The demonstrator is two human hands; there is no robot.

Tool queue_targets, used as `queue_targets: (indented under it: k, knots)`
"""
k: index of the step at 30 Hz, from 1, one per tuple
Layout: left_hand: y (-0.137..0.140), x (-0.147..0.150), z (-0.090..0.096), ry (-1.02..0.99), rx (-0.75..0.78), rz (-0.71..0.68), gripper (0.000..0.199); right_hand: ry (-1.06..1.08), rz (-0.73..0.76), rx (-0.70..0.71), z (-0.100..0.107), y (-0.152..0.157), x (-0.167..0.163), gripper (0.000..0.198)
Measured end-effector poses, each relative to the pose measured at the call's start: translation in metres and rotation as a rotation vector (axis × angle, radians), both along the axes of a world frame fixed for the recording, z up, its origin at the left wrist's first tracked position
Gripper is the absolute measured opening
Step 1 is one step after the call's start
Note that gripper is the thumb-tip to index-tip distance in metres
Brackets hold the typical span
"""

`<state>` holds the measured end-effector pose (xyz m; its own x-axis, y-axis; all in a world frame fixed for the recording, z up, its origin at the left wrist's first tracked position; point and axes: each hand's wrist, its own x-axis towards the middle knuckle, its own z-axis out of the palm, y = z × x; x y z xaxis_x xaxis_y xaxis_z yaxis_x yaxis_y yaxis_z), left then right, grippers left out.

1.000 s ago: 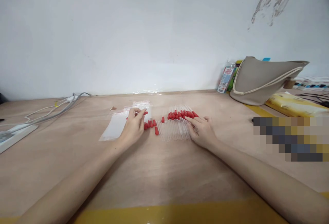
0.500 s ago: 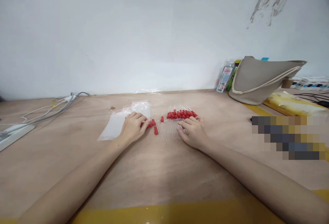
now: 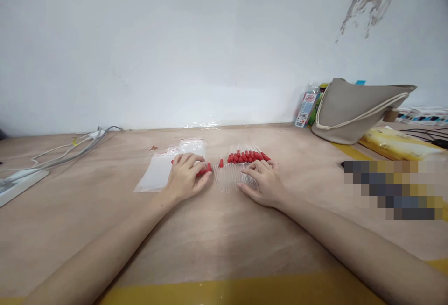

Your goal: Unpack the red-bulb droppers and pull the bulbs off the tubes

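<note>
The fingers of the left hand [image 3: 184,176] bend low, and I can't tell if they hold something; those of the right hand [image 3: 265,183] are a bit open, gripping nothing I can see. On the big brown table [image 3: 224,235], plastic bags [image 3: 151,176] lie by the left hand. Thin clear tubes [image 3: 227,181] lie by the right fingertips. Red caps [image 3: 209,167] sit by the left fingers and behind the tubes.

The light is soft and rather even; both forearms [image 3: 115,244] make faint shadows on the tabletop [image 3: 224,239], clear film [image 3: 201,125] glints beside the wall [image 3: 168,53], the dropper tubes [image 3: 227,177] look slightly blurred, and coarse pixels [image 3: 394,190] cover one area at right
</note>
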<state>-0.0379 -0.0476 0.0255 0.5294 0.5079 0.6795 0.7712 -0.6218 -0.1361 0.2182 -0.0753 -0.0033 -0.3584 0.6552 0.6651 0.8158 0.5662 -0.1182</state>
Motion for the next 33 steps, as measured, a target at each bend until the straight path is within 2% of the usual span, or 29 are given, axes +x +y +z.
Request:
queue_targets:
  k: [3,8,13,17,20,24,26,30,33]
  knots:
    - [0.006,-0.003,0.003,-0.070,0.043,0.128,0.020,0.032,-0.003,0.038,-0.001,-0.001,0.002,0.030]
    - [0.014,-0.004,-0.001,0.002,-0.037,0.251,0.026,0.044,-0.005,0.050,-0.002,-0.001,0.002,0.028]
    - [0.012,-0.002,0.003,-0.070,-0.058,0.279,0.027,0.049,-0.001,0.056,-0.001,0.000,0.004,0.028]
    - [0.021,0.013,0.011,-0.019,-0.114,0.235,0.020,0.051,-0.006,0.069,-0.002,0.001,0.004,0.028]
    - [0.039,0.034,0.014,0.051,-0.234,0.229,0.024,0.055,-0.015,0.083,-0.003,0.001,0.006,0.027]
    - [0.064,0.061,0.011,0.128,-0.486,0.309,0.035,0.067,-0.029,0.082,-0.003,0.001,0.010,0.026]
    - [0.072,0.067,0.009,0.127,-0.549,0.353,0.036,0.081,-0.034,0.074,-0.003,0.001,0.011,0.024]
    - [0.075,0.066,0.012,0.057,-0.534,0.430,0.036,0.109,-0.042,0.065,-0.004,0.002,0.011,0.022]
    - [0.062,0.056,0.019,0.003,-0.467,0.441,0.031,0.130,-0.062,0.063,-0.005,0.003,0.010,0.023]
